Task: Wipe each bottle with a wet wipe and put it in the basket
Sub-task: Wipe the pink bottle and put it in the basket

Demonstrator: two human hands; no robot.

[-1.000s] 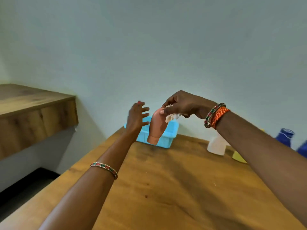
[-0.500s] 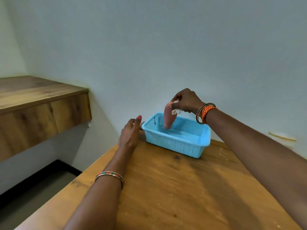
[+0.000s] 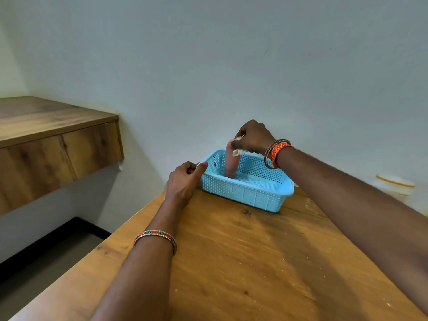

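Note:
A pink bottle (image 3: 231, 162) stands upright inside the light blue plastic basket (image 3: 245, 193), its lower end on the basket floor near the far left corner. My right hand (image 3: 253, 137) grips the top of the bottle from above and also holds a crumpled white wet wipe (image 3: 238, 152) against it. My left hand (image 3: 184, 179) rests on the table at the basket's left corner. Its fingers are curled, and its thumb tip touches the rim there.
The basket sits at the far end of a wooden table (image 3: 243, 262), close to the wall. A blurred white container with a yellow rim (image 3: 394, 184) stands at the right edge. A wooden wall shelf (image 3: 53, 135) hangs to the left, over the floor.
My right hand has lowered the pink bottle from above the basket down onto its floor. My left hand dropped from the air to the table and reached the basket's left corner.

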